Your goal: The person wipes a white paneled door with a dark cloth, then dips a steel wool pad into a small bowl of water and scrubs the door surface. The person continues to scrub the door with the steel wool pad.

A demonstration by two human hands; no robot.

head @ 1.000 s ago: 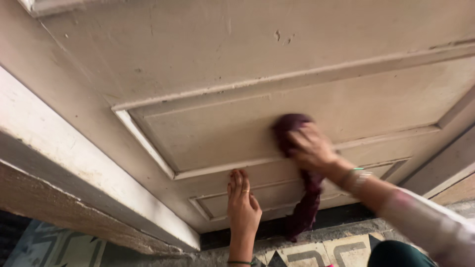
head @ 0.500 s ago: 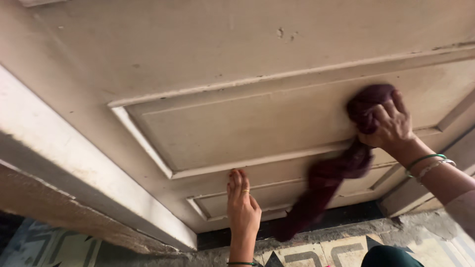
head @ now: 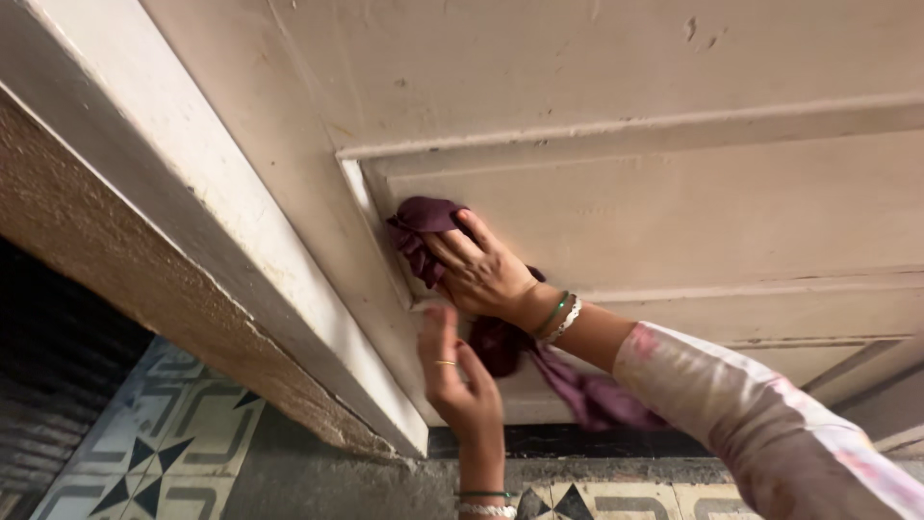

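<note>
A pale, worn panelled door [head: 626,67] fills most of the view. My right hand [head: 481,273] presses a dark maroon cloth [head: 423,221] against the left end of the door's recessed panel, near its corner moulding. The rest of the cloth hangs down under my wrist [head: 587,395]. Bangles sit on my right wrist. My left hand [head: 452,371], wearing a ring, rests flat with fingers up against the door's lower rail just below the right hand.
The white door frame [head: 192,193] and a rough brown wall edge [head: 106,250] run diagonally at left. Patterned floor tiles [head: 164,453] lie below, with a dark gap [head: 577,443] under the door.
My right hand swept the cloth from the panel's right side across to its left corner. The view shifted left. My left hand stayed on the lower rail.
</note>
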